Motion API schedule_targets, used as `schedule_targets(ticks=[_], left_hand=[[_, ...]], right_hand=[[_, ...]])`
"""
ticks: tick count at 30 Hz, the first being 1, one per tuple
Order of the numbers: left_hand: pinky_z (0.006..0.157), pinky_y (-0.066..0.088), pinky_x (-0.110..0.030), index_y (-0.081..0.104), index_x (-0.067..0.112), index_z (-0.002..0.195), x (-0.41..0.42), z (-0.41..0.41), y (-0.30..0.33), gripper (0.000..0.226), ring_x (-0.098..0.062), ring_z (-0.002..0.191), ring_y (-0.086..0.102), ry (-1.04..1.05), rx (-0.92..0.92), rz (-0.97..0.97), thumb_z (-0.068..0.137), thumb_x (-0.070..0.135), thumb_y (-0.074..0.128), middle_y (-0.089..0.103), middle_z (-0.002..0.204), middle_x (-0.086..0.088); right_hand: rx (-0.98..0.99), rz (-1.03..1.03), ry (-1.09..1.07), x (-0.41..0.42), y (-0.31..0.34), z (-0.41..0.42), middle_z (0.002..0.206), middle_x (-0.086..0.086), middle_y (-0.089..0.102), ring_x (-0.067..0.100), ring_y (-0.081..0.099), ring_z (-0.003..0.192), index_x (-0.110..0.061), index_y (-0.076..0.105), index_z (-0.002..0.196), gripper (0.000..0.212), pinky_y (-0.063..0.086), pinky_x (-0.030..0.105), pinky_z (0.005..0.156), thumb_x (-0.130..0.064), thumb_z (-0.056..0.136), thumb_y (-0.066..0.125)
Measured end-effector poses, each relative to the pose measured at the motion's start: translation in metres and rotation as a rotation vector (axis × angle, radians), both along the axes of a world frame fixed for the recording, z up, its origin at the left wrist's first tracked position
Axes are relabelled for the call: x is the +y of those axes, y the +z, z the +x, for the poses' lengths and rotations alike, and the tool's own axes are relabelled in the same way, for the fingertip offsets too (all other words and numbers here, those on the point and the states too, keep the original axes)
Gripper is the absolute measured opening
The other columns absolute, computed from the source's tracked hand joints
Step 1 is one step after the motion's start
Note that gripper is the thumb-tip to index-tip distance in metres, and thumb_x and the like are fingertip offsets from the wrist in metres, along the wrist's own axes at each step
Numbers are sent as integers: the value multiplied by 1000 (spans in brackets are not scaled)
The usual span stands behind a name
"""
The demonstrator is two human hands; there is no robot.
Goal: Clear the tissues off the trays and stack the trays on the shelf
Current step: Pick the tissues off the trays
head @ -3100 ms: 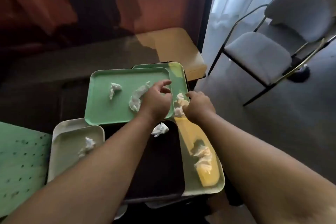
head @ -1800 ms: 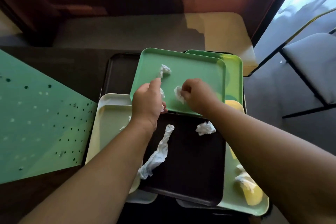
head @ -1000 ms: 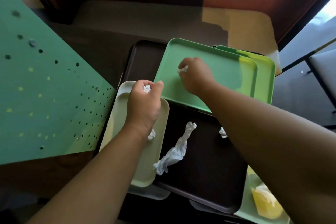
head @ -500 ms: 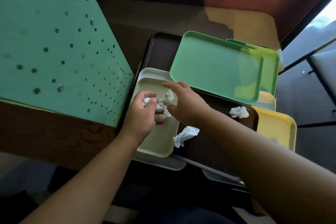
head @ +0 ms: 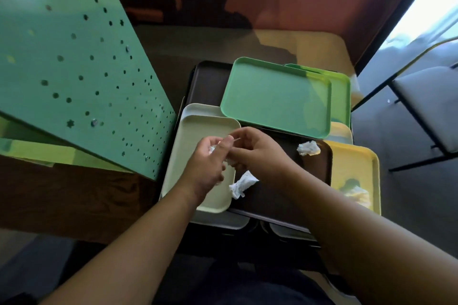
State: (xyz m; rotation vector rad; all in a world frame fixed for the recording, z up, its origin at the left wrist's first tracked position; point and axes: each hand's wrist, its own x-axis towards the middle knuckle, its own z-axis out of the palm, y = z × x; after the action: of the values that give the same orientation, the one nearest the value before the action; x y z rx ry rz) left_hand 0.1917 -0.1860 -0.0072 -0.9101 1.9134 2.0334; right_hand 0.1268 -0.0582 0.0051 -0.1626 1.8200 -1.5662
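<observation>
- Mid-clearing: at frame centre, the left hand (head: 210,164) curled round gathered tissue wads (head: 213,149) over the cream tray (head: 198,146); the right hand (head: 257,153) pinched more beside it.
- Loose tissues remained — a twisted tissue (head: 241,184) and a crumpled tissue (head: 308,148) on the dark tray (head: 277,195).
- Next, probably: gather those, then stack.

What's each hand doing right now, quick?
Left hand: curled round crumpled tissues.
Right hand: fingers curled at the same wad; whether it grips any cannot be told.
</observation>
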Motion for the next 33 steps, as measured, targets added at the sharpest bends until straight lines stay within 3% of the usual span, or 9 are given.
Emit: schedule_targets(ticks=[3,6,10,13,15,18,24,29,33], left_hand=[[53,48,-28,62,13,109,22,-14,5,17,-23,69,61,-42,10,120,100,27,57,66,88,-12],[57,51,-34,63,12,99,26,-29,6,13,-26,64,57,-6,19,45,97,5,52,63,82,-13],[61,50,-38,64,17,93,23,-42,4,18,-24,51,55,-48,49,-76,91,3,53,63,78,-12],[56,50,-33,63,17,91,25,-43,3,15,-19,48,51,-41,52,-109,91,4,56,62,77,-10],[49,48,-28,63,15,92,28,-42,4,12,-15,47,50,-42,56,-120,92,4,58,61,74,-8],[44,43,-24,62,14,93,32,-42,0,11,-12,43,47,-37,50,-104,92,3,59,60,70,-6],[49,43,-26,63,14,94,42,-51,-9,11,-17,49,47,-25,24,-115,91,4,58,61,72,-6],[49,43,-27,64,19,90,44,-56,-16,9,-18,50,50,-57,12,-167,89,10,61,63,76,-8],[50,45,-23,68,22,94,47,-63,-19,11,-14,57,56,-67,27,-186,82,22,66,67,80,-4]], right_hand=[[-109,-115,-147,25,2,8,97,14,71,26,68,68,-12,60,112,36,59,38,64,16,92,54],[229,314,-252,48,-15,3,105,1,69,17,68,75,-22,58,124,32,61,37,72,-9,95,61],[438,794,175,55,-44,3,127,2,51,23,64,101,-27,50,143,60,55,38,84,-45,89,68],[522,952,437,48,-60,4,125,9,57,31,62,103,-16,58,132,47,54,39,81,-34,90,67],[512,963,437,49,-63,0,121,10,61,31,64,98,-12,65,120,29,56,38,79,-19,92,63],[512,935,337,62,-59,-4,115,7,58,26,62,89,-16,63,116,23,54,37,75,-23,95,60],[519,873,414,65,-63,5,125,4,54,29,59,111,-35,37,147,71,53,40,82,-54,85,67],[603,862,370,54,-78,9,114,5,57,31,62,101,-23,58,119,25,43,35,69,-32,96,59],[360,572,-78,68,-57,-9,91,-1,66,21,63,82,-22,63,101,11,48,35,70,-30,96,60]])
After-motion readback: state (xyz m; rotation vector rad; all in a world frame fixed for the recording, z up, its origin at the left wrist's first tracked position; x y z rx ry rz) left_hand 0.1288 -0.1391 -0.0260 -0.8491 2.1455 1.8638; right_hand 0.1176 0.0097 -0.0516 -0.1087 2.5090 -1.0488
